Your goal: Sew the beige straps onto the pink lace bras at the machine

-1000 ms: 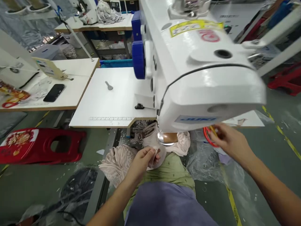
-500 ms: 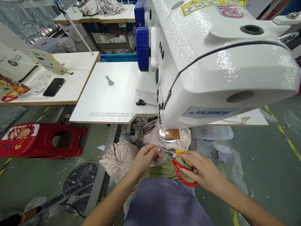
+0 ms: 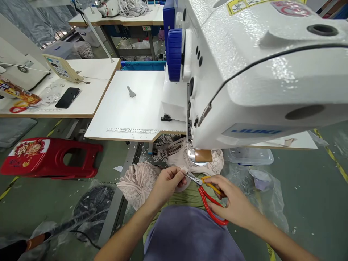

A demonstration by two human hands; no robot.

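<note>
My left hand [image 3: 166, 183] is closed, pinching the edge of a pale pink lace garment [image 3: 141, 181] just below the sewing machine head [image 3: 258, 72]. My right hand [image 3: 232, 203] is closed round red-and-yellow-handled scissors [image 3: 208, 197], and their blades touch the lace at my left fingertips. More of the lace hangs under the needle area [image 3: 201, 157] and bunches to the left over my lap.
The white sewing table [image 3: 130, 108] carries a printed ruler along its front edge and a small grey tool [image 3: 131, 92]. A side table [image 3: 81, 94] holds a black phone [image 3: 67, 98] and a control box. A red stool [image 3: 49, 157] lies on the floor, with plastic bags around.
My right hand came from the right of the machine with the scissors and brought the blades to the lace held by my left hand. The view shifted slightly right.
</note>
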